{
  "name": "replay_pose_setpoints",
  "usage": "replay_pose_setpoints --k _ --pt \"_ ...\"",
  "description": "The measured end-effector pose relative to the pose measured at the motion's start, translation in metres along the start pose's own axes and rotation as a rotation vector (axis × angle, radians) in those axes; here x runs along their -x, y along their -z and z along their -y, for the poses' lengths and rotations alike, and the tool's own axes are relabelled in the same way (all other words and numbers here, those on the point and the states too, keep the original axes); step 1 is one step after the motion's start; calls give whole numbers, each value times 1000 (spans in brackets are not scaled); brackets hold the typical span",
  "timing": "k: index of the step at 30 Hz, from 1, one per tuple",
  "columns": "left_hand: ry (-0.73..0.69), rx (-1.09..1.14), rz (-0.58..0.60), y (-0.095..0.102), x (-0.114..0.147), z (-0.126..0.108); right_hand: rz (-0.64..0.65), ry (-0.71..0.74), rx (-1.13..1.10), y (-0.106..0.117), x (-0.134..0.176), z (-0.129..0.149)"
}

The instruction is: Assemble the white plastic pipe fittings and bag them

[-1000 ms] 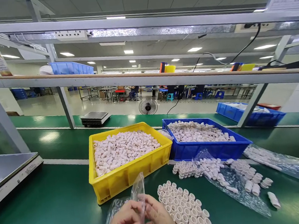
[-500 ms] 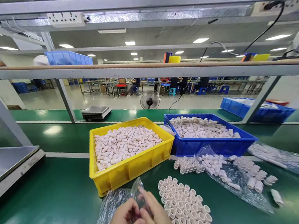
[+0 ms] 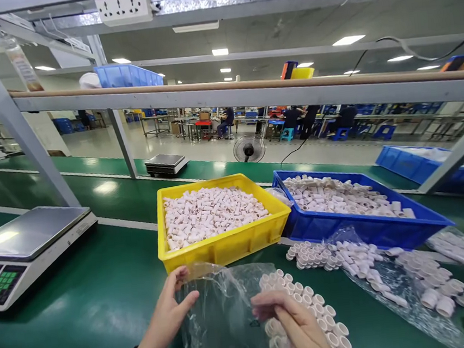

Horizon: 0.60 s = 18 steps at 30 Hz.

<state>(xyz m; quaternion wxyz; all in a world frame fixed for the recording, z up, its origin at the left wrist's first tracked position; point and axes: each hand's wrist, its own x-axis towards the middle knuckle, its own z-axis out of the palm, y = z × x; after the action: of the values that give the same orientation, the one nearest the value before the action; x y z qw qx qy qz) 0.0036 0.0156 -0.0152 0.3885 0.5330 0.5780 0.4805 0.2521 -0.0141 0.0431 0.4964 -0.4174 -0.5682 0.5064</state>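
A clear plastic bag (image 3: 224,311) is spread wide between my two hands above the green bench. My left hand (image 3: 173,303) is at the bag's left edge, fingers curled at the film and thumb held apart. On the other side, my right hand (image 3: 293,318) has its fingertips on the bag's right edge; its thumb is partly hidden. White pipe fittings (image 3: 325,315) stand on end in a packed group beside and behind my right hand, some showing through the film. Beyond the bag is a yellow bin (image 3: 226,243) heaped with loose white fittings.
A blue bin (image 3: 343,223) of fittings adjoins the yellow one. Plastic film (image 3: 413,310) with scattered fittings lies at right. A digital scale (image 3: 36,231) stands at left, another scale (image 3: 166,164) farther back. A rail (image 3: 224,92) crosses above; people sit in the background.
My hands, close together on the crumpled bag before, have moved apart, and the bag is now spread out between them. The view has shifted left, showing more of the near scale.
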Motion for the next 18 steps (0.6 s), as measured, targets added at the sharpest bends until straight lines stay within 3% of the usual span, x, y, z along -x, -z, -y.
replay_pose_setpoints --k 3,6,10,13,18 --pt "164 176 48 -6 1 20 -101 30 -84 12 6 14" --pt "272 428 96 -18 5 23 -234 35 -195 27 9 20" --pt "415 912 379 -25 5 10 -388 -3 -317 48 9 19" --pt "337 1097 494 -26 1 2 -492 -97 -407 61 8 14" --pt "64 1050 614 -18 8 -12 -524 -248 -448 68 5 8"
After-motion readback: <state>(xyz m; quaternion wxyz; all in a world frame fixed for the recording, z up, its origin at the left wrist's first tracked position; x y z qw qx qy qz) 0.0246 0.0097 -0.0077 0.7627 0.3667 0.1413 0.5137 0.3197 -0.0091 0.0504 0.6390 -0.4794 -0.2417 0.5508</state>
